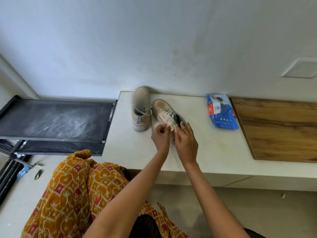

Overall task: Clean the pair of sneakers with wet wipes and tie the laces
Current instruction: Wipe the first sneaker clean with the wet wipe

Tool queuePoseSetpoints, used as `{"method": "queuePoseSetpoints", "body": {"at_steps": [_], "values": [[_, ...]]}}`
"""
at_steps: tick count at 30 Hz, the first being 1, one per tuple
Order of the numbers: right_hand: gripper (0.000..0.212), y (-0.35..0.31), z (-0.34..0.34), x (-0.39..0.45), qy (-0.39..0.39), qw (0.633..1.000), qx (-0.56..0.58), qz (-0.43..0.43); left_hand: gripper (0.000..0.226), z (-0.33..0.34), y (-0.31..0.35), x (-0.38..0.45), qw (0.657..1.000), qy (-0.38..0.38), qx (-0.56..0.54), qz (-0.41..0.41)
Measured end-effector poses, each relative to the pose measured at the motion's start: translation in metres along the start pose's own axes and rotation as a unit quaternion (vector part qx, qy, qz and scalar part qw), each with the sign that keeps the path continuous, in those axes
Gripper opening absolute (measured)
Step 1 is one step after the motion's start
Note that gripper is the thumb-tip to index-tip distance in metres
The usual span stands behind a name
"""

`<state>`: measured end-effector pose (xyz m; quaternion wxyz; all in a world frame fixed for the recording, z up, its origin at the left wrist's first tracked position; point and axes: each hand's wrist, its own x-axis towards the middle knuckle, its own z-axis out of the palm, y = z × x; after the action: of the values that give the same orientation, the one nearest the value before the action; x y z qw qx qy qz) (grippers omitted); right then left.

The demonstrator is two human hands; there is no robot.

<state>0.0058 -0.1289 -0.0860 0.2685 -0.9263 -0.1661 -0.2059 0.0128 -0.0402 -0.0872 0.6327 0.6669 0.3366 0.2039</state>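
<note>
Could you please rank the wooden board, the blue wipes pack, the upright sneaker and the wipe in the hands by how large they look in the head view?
Largest to smallest:
1. wooden board, though cut off at the frame edge
2. wipes pack and upright sneaker, too alike to rank
3. wipe, partly hidden by the hands

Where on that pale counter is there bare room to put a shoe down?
Bare counter lies between the right hand and the wooden board, below the blue wipes packet. Another patch lies left of the left hand. The back is crowded by both sneakers.
</note>
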Motion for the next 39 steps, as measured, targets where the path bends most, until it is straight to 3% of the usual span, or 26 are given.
{"method": "queuePoseSetpoints", "body": {"at_steps": [6, 11, 16, 21, 25, 33, 39], "values": [[0.039, 0.013, -0.004, 0.005, 0.003, 0.998, -0.028, -0.059, 0.007, -0.011, -0.001, 0.023, 0.996, -0.036, 0.075, 0.036], [0.032, 0.042, -0.017, 0.019, -0.002, 0.989, -0.091, -0.114, 0.006, -0.012, 0.009, 0.039, 0.998, -0.004, 0.067, -0.017], [0.020, 0.051, -0.026, 0.030, 0.005, 0.995, -0.086, -0.056, 0.007, 0.017, 0.024, 0.027, 0.998, -0.028, 0.051, 0.013], [0.029, 0.039, -0.016, 0.021, -0.003, 1.000, -0.018, 0.006, 0.014, 0.046, 0.021, -0.012, 0.999, -0.001, 0.037, 0.035], [0.028, 0.044, -0.017, 0.022, 0.008, 1.000, -0.020, -0.020, 0.016, 0.035, 0.008, -0.009, 0.990, -0.042, 0.080, 0.109], [0.025, 0.040, -0.016, 0.029, 0.007, 1.000, -0.029, -0.006, 0.021, 0.045, 0.020, 0.015, 0.998, 0.023, 0.053, -0.024], [0.027, 0.041, -0.015, 0.026, 0.009, 1.000, 0.006, 0.001, 0.011, 0.044, 0.006, -0.018, 0.998, -0.015, 0.028, 0.056]]}}
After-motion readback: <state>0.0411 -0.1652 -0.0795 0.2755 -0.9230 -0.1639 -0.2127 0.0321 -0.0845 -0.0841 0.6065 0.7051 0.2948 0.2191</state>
